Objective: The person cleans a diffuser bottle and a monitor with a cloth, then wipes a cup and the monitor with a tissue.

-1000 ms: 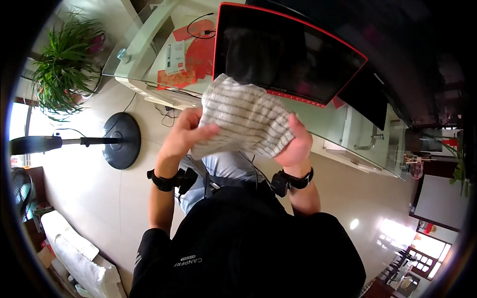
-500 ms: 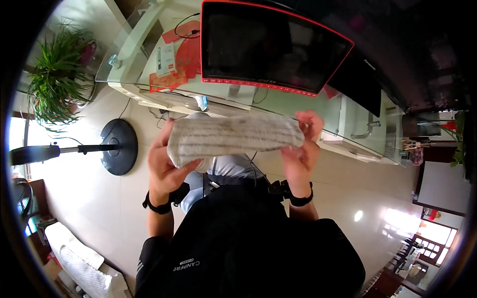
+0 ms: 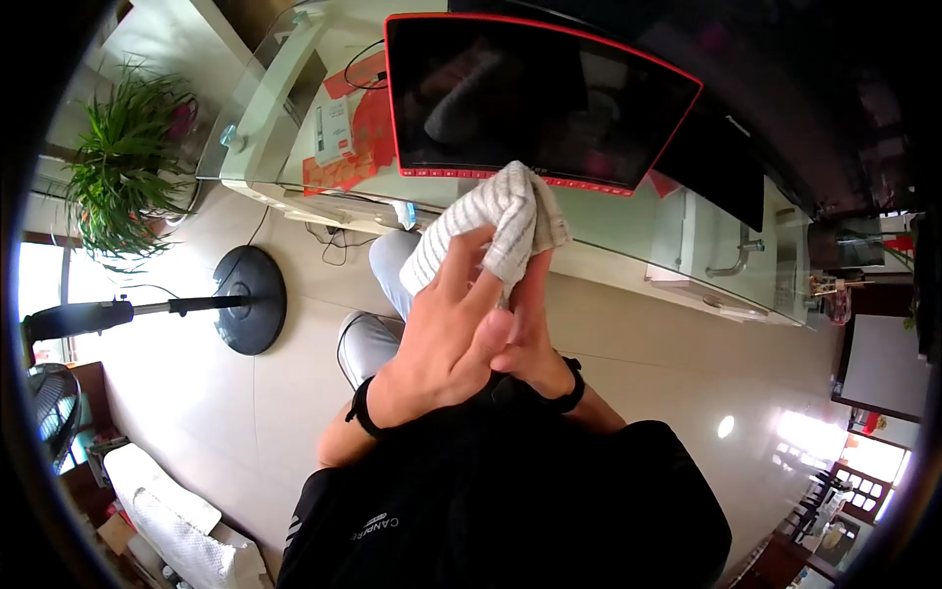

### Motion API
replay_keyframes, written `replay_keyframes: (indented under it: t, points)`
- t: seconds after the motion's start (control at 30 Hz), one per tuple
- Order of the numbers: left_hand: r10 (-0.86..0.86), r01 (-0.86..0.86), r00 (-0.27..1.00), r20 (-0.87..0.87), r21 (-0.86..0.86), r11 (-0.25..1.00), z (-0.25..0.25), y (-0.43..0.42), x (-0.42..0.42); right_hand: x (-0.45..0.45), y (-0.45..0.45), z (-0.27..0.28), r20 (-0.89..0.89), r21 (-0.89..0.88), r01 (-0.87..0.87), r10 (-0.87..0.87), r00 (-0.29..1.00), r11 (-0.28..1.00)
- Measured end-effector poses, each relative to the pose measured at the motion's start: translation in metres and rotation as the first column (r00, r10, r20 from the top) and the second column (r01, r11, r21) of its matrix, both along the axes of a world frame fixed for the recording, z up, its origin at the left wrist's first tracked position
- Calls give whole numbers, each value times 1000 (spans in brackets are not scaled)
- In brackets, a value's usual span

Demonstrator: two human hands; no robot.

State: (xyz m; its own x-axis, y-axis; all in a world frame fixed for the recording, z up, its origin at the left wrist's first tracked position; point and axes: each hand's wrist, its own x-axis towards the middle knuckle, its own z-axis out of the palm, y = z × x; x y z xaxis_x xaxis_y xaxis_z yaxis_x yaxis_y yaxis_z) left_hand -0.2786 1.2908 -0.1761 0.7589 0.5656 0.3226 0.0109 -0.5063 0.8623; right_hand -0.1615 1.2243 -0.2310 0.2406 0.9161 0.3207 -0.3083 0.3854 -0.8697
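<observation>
A white cloth with grey stripes [image 3: 481,216] is bunched and folded in front of my body, its peak overlapping the lower edge of the red-rimmed screen [image 3: 540,98]. My left hand [image 3: 446,339] grips the cloth from the left, fingers pressed into its lower folds. On the other side, my right hand [image 3: 531,334] holds the cloth's lower right part, partly hidden behind the cloth and the left hand. The two hands are close together, thumbs near each other.
The screen stands on a glass-topped white desk [image 3: 613,221], with red papers [image 3: 371,133] and a small white box [image 3: 334,133] to its left. On the floor at left are a round black stand base [image 3: 250,299] and a leafy plant [image 3: 123,167].
The cloth was stretched out flat sideways between my spread hands. Now my hands have come together and the cloth is folded up, raised nearer the screen.
</observation>
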Motion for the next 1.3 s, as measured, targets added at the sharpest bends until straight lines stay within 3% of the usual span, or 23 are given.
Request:
replay_keyframes:
  t: [0.07,0.2,0.27,0.3,0.4,0.43,0.53,0.57,0.67,0.7,0.73,0.77,0.8,0.83,0.87,0.9,0.97,1.0,1.03,1.1,1.13,1.2,1.3]
  points:
    - [-160,161,985,61,-24,987,4,6,3,16,3,-14,215,74,162,-174,961,984]
    - [-369,354,924,-102,-138,925,6,8,8,26,-14,-27,30,-160,319,-318,948,934]
    - [-418,399,873,-251,-124,908,11,8,14,30,-17,-30,-117,-229,309,-341,933,923]
    - [-410,390,809,-422,-137,911,21,7,16,31,-16,-26,-116,-217,315,-345,931,924]
    - [-326,408,815,-479,76,910,40,5,22,42,-18,-24,38,-77,302,-300,953,950]
    - [-281,371,854,-439,133,919,41,4,21,45,-21,-17,-40,-98,243,-248,968,965]
    - [-337,463,820,-462,190,866,44,18,9,59,-26,-17,-12,-92,82,-84,996,992]
    - [-344,480,776,-529,142,866,46,22,2,67,-20,-13,142,-59,107,-98,985,993]
    - [-565,623,719,-405,15,782,47,50,-21,93,-38,-52,167,-100,312,-293,941,945]
    - [-558,583,773,-301,-8,812,43,59,-25,109,-42,-44,168,-111,440,-420,892,891]
    - [-451,426,883,-131,-182,886,28,64,-35,124,-46,-35,172,-127,562,-540,824,818]
    - [-213,185,955,-208,-145,972,36,69,-37,139,-51,-27,179,-147,669,-646,742,729]
    - [100,-104,981,-168,-12,995,12,77,-45,155,-43,1,214,-41,753,-730,649,657]
    - [282,-282,959,-25,-31,959,2,91,-30,170,-35,27,234,72,814,-803,548,576]
    - [448,-429,884,137,-147,891,-5,99,-6,194,-32,44,391,210,831,-823,412,516]
    - [422,-404,878,227,-122,907,-15,123,6,210,-21,63,470,390,809,-851,236,440]
    - [460,-459,815,352,-90,884,-30,151,33,233,-1,88,539,568,692,-837,97,446]
    - [490,-465,791,368,-160,871,-40,164,44,249,6,92,559,623,639,-829,38,450]
    - [519,-465,765,382,-229,855,-49,176,53,262,15,93,572,719,553,-811,-127,421]
    - [489,-267,749,447,-471,840,-61,190,68,280,31,88,561,818,385,-739,-372,427]
    - [478,-151,736,479,-572,806,-66,194,73,287,42,79,558,821,359,-756,-341,444]
    - [508,-153,716,479,-602,784,-77,201,77,284,50,73,611,789,201,-701,-368,581]
    - [590,-248,672,448,-614,749,-90,206,77,272,48,48,613,789,246,-698,-370,563]
